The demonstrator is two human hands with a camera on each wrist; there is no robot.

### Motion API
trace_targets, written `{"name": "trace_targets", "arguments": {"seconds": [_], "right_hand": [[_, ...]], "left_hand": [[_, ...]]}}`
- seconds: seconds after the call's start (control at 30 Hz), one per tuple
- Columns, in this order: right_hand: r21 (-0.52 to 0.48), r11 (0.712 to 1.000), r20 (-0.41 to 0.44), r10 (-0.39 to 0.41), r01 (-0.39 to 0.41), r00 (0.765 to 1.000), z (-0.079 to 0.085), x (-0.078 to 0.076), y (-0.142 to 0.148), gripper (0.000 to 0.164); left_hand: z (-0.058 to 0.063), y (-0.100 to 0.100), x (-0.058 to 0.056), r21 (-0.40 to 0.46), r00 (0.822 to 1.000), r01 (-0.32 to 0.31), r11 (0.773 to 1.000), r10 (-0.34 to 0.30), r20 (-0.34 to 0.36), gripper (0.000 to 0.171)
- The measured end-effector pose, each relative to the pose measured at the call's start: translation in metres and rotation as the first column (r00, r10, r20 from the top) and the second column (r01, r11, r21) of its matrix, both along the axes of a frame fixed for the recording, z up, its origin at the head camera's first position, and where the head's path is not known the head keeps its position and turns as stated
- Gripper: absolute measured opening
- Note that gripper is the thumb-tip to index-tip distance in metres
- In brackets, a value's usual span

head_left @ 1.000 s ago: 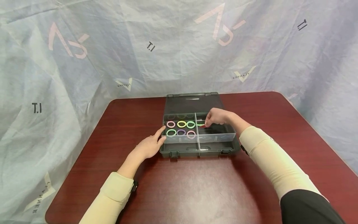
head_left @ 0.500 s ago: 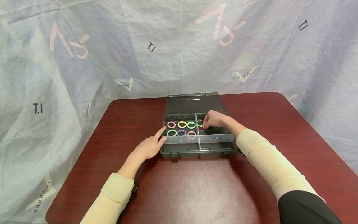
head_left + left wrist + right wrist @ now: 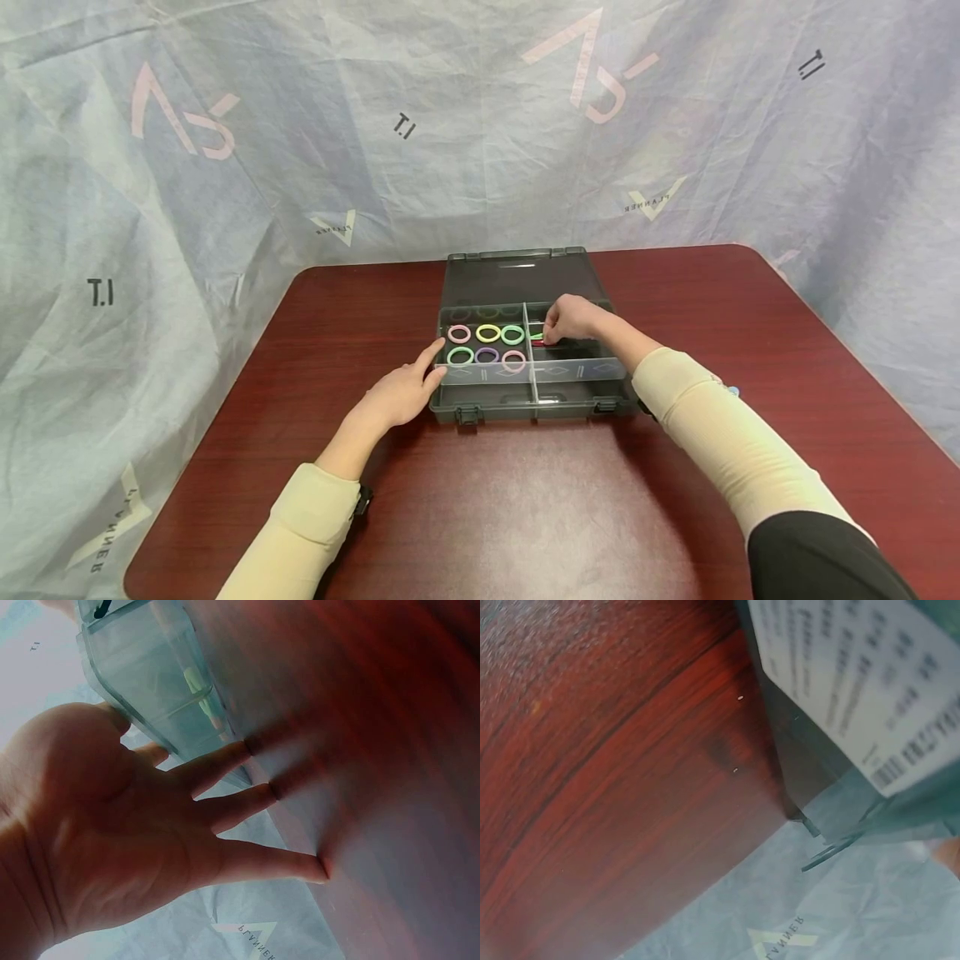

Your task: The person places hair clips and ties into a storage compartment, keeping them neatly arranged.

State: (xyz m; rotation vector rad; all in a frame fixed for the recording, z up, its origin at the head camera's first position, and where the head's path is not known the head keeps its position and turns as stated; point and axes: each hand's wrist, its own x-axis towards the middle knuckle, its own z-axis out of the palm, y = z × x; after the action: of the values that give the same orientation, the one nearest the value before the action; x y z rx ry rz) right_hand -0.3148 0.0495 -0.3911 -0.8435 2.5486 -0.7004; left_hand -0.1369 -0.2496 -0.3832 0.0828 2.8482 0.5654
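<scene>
A dark translucent divided box (image 3: 495, 408) stands with its lid (image 3: 525, 279) tipped back. In its left compartment lie several coloured rings, among them a yellow ring (image 3: 488, 333) and a purple ring (image 3: 487, 356). My left hand (image 3: 397, 393) has its thumb and index finger at the box's left edge; in the left wrist view its other straight fingers (image 3: 240, 859) touch the table. My right hand (image 3: 573, 318) reaches into the right compartment, fingertips pinching a small thin red piece (image 3: 537, 342). Beside it lies a thin green piece (image 3: 536, 336). The kind of both pieces is too small to tell.
A white divider (image 3: 527, 321) splits the box, and a clear patterned strip (image 3: 577, 369) crosses it in front. A white printed label (image 3: 855, 690) is on the box in the right wrist view. The reddish-brown table (image 3: 525, 508) meets a hanging grey sheet (image 3: 465, 183) behind.
My right hand has moved slightly left and toward me inside the right compartment, bringing the red piece close to the divider beside the green piece. My left hand has stayed in place.
</scene>
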Motion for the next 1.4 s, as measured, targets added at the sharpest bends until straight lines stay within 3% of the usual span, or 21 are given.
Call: {"name": "trace_targets", "arguments": {"seconds": [0.3,0.47,0.6,0.93,1.4], "right_hand": [[-0.117,0.992,0.051,-0.028,0.034,0.998,0.015,0.002,0.018,0.012],[-0.246,0.967,0.122,-0.038,0.067,0.992,0.025,-0.002,0.042,0.02],[-0.293,0.947,0.14,-0.091,0.129,0.986,0.029,-0.005,0.07,0.026],[-0.229,0.961,0.172,-0.117,0.155,0.978,0.03,0.008,0.145,0.031],[-0.148,0.983,0.293,-0.065,0.112,0.954,0.004,0.031,0.213,0.03]], "left_hand": [[0.002,0.001,0.0,0.005,1.0,0.005,1.0,-0.005,0.006,0.062],[0.001,-0.001,0.0,-0.001,1.0,0.011,1.0,-0.011,0.006,0.062],[-0.001,-0.002,-0.001,-0.008,1.0,0.014,1.0,-0.014,0.005,0.062],[0.004,-0.001,-0.001,-0.009,1.0,0.014,1.0,-0.014,0.001,0.062],[0.003,0.0,-0.001,-0.009,0.999,0.032,0.999,-0.032,0.001,0.062]]}}
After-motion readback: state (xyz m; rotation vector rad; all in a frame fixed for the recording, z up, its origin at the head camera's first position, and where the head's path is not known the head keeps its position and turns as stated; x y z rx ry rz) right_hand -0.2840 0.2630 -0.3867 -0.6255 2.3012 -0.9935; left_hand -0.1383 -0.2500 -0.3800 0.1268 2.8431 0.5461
